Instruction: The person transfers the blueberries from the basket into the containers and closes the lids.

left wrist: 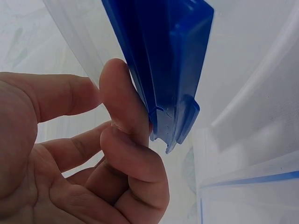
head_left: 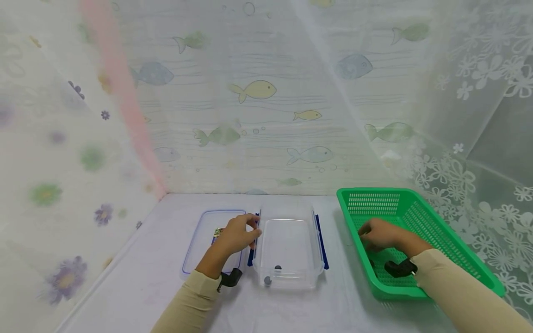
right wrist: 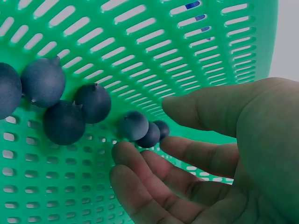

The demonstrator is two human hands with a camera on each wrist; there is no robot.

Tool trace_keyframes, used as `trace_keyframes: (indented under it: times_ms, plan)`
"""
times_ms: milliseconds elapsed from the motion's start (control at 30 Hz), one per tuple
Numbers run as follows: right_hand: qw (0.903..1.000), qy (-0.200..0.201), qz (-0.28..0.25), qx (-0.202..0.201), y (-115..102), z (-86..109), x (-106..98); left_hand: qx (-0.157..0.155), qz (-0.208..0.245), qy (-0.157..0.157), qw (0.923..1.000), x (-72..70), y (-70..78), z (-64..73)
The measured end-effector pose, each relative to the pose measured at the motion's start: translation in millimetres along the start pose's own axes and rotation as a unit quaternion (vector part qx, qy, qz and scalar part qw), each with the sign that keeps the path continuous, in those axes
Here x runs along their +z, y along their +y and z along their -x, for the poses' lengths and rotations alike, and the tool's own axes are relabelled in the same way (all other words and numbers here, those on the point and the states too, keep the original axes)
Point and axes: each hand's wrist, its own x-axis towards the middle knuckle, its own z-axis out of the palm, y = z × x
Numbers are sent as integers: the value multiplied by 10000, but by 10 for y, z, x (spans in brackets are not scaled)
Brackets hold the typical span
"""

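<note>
My left hand [head_left: 237, 236] is at the left side of a clear plastic box [head_left: 287, 245], thumb and fingers pinching its side wall. In the left wrist view the curled fingers lie against a blue side latch [left wrist: 159, 46]. Two small dark balls [head_left: 268, 280] show at the box's near end. My right hand [head_left: 381, 233] reaches into a green basket [head_left: 451, 240], near its left wall. Seen from the right wrist, its fingers are loosely spread beside several dark blue balls [right wrist: 64, 122] with small nubs, and nothing is held.
A clear lid with a blue rim [head_left: 195, 249] lies left of the box, partly behind my left hand; a small coloured label [head_left: 218, 233] shows on it. White cloth [head_left: 137, 277] covers the table, and a fish-patterned curtain [head_left: 266, 162] hangs behind.
</note>
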Motion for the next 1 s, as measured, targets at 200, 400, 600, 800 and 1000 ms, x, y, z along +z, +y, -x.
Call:
trace_keyframes:
  times_ms: [200, 400, 600, 800, 1000]
  plan:
    - [10000, -29, 20, -35, 28, -22, 20, -42, 83, -64, 9999, 6, -5, 7]
    - [10000, -35, 27, 16, 58, -17, 32, 32, 115, -98, 9999, 29, -13, 14]
    - [10000, -6, -42, -69, 40, -12, 46, 107, 120, -98, 9998, 5, -17, 7]
    - [9998, -50, -131, -116, 25, -13, 62, 112, 94, -66, 9999, -4, -24, 4]
    - [9997, -103, -194, -125, 21, -21, 65, 105, 64, -73, 9999, -9, -17, 20]
